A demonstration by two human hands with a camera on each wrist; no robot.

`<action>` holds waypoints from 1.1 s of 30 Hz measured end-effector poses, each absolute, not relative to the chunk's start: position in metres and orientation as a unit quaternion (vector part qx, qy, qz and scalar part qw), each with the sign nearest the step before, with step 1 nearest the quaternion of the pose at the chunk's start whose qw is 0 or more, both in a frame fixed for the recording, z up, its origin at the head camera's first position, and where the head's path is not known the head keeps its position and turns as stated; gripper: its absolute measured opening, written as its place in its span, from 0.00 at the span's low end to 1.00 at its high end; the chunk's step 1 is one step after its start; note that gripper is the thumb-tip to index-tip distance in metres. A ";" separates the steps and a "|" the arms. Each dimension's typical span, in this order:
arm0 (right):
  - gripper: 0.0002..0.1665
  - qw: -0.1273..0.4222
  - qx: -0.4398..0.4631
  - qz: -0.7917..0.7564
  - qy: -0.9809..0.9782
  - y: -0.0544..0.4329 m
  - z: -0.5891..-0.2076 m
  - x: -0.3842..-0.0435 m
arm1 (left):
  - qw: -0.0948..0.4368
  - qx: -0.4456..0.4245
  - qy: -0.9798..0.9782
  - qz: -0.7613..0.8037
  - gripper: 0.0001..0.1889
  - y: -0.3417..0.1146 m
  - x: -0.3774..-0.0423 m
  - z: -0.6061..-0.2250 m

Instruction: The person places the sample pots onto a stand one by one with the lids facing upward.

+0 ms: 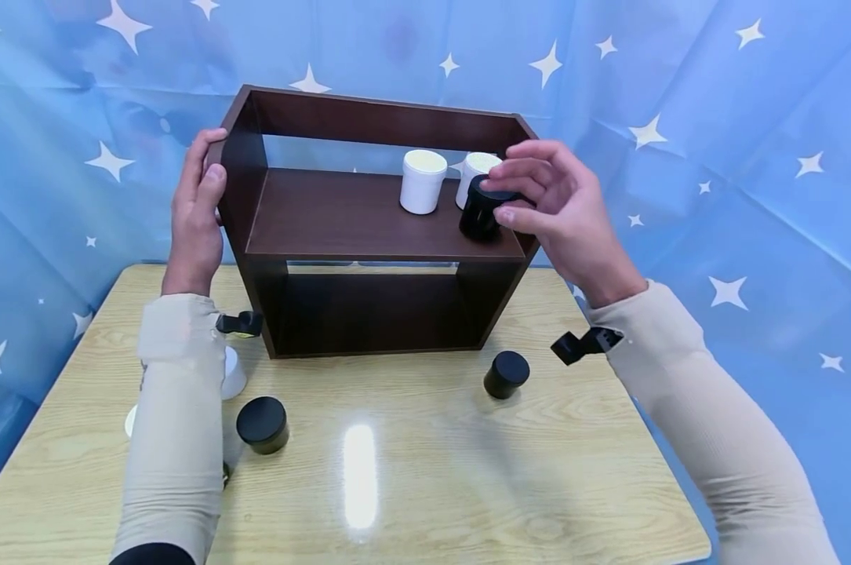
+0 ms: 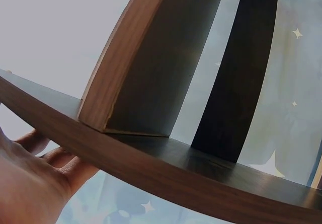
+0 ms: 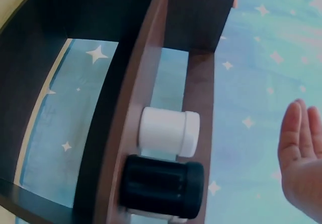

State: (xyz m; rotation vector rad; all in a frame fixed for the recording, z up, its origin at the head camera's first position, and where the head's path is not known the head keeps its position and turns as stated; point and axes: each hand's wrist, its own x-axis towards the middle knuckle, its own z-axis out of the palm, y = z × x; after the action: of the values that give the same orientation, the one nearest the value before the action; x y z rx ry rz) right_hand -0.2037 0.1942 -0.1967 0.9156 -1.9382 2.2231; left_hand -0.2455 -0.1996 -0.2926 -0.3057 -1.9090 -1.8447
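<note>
A dark brown two-tier wooden shelf (image 1: 326,216) stands on the table. My left hand (image 1: 198,208) grips its left side panel, thumb at the front edge; in the left wrist view, fingers pass behind the panel (image 2: 146,166). On the upper tier, toward the right, are a white jar (image 1: 422,187), a second white jar (image 1: 473,174) and a black jar (image 1: 478,218) in front of it. My right hand (image 1: 566,208) is beside the black jar, fingers loosely bent. The right wrist view shows a gap between that hand (image 3: 304,158) and the black jar (image 3: 161,186).
On the wooden table (image 1: 425,486), a black jar (image 1: 506,375) stands right of centre and another black-lidded jar (image 1: 263,425) front left. A white jar (image 1: 233,375) is partly behind my left forearm. Behind hangs a blue curtain (image 1: 679,212) with white stars.
</note>
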 end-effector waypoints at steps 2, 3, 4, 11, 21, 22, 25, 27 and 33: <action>0.31 0.025 0.304 0.711 -0.634 0.199 -0.200 -0.200 | 0.232 -0.112 -0.690 -0.677 0.23 -0.199 -0.245 -0.293; 0.32 0.022 0.307 0.707 -0.637 0.202 -0.202 -0.198 | 0.231 -0.112 -0.687 -0.680 0.23 -0.199 -0.245 -0.293; 0.34 0.019 0.311 0.699 -0.644 0.205 -0.204 -0.196 | 0.230 -0.111 -0.686 -0.681 0.23 -0.199 -0.246 -0.293; 0.41 -0.014 0.347 0.642 -0.684 0.222 -0.219 -0.189 | 0.231 -0.106 -0.692 -0.676 0.23 -0.199 -0.246 -0.294; 0.42 -0.027 0.373 0.632 -0.679 0.232 -0.240 -0.187 | 0.233 -0.110 -0.685 -0.682 0.23 -0.198 -0.247 -0.295; 0.43 -0.028 0.374 0.631 -0.680 0.233 -0.242 -0.187 | 0.233 -0.109 -0.685 -0.681 0.23 -0.198 -0.247 -0.296; 0.44 -0.028 0.371 0.624 -0.687 0.237 -0.249 -0.186 | 0.232 -0.107 -0.687 -0.680 0.23 -0.198 -0.247 -0.295; 0.44 -0.026 0.363 0.619 -0.696 0.239 -0.254 -0.186 | 0.233 -0.107 -0.687 -0.680 0.23 -0.198 -0.247 -0.295; 0.41 -0.017 0.315 0.611 -0.726 0.246 -0.272 -0.185 | 0.235 -0.108 -0.684 -0.681 0.23 -0.198 -0.247 -0.294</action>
State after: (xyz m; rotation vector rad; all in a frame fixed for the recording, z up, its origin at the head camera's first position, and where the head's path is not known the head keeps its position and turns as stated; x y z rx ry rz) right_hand -0.1851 0.2463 -0.2717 1.0018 -2.3060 1.9405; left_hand -0.2470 -0.1984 -0.2942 -0.2975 -1.8776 -1.8696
